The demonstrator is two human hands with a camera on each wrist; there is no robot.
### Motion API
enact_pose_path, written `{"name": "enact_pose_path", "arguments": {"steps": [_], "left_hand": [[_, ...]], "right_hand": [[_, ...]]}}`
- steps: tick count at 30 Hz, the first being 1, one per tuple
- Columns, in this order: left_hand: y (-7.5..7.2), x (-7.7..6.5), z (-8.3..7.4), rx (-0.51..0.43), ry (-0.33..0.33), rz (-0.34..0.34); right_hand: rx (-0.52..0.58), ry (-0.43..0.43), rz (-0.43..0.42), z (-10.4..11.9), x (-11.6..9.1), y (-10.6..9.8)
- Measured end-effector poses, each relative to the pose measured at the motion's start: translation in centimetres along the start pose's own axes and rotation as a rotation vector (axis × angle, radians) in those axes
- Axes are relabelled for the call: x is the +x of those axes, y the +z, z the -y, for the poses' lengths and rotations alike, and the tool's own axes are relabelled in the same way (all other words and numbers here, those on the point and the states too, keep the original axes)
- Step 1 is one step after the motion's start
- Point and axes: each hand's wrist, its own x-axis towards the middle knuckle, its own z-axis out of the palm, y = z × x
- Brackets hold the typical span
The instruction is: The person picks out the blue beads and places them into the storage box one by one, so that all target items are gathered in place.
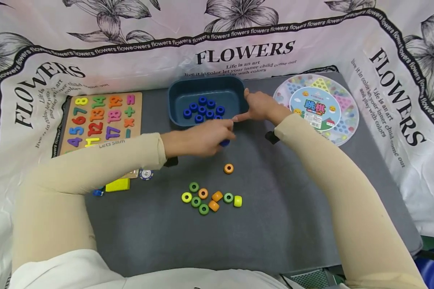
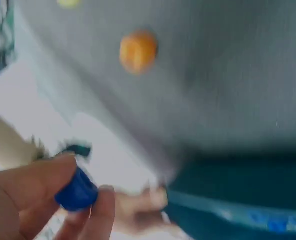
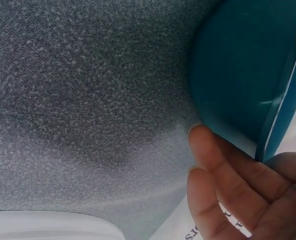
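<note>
My left hand (image 1: 202, 139) is over the near side of a dark teal plastic basin (image 1: 173, 102). Between thumb and fingers it pinches a blue bead (image 2: 77, 191), seen clearly in the left wrist view and mostly hidden by the hand in the head view. Inside the basin lie several blue beads (image 1: 201, 110). At the basin's right end, my right hand (image 1: 262, 106) grips the wall; in the right wrist view its fingers (image 3: 228, 172) lie along the outside, below the rim. A lone orange bead (image 1: 228, 168) sits on the table in front.
Several green, yellow and orange beads lie grouped nearer me, including a green bead (image 1: 203, 209). A wooden number board (image 1: 105, 116) is at left, partly under my left arm, with a yellow block (image 1: 117, 185) and a poker chip (image 1: 146, 174). A round board-game package (image 1: 316, 108) lies at right.
</note>
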Motion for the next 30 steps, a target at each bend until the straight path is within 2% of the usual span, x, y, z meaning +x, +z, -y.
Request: {"name": "enact_pose_path", "arguments": {"steps": [2,6,9,13,16,23,30], "left_hand": [[-1.9,1.2,1.2,0.003,-0.078,-0.066],[-4.1,4.4,5.6,0.008,-0.263,-0.159],[-4.4,6.7,9.2,-0.005,-0.356,-0.206],[-3.1,8.5,12.3,0.025,-0.399,-0.159],[-2.0,9.4,13.2,0.048,-0.424,-0.078],[-0.6,10.7,13.4,0.055,-0.469,0.071],[-0.1,11.8,13.6,0.093,-0.459,0.120]], "right_hand": [[0.010,-0.003,0.008,-0.2,0.0,0.1],[0.025,-0.004,0.013,0.1,0.0,0.3],[0.014,-0.001,0.019,0.5,0.1,0.3],[-0.006,-0.005,0.051,1.1,0.1,0.3],[-0.010,-0.012,0.053,1.4,0.1,0.3],[0.001,0.001,0.032,0.9,-0.2,0.0],[0.005,0.020,0.021,-0.1,-0.7,-0.4]]}}
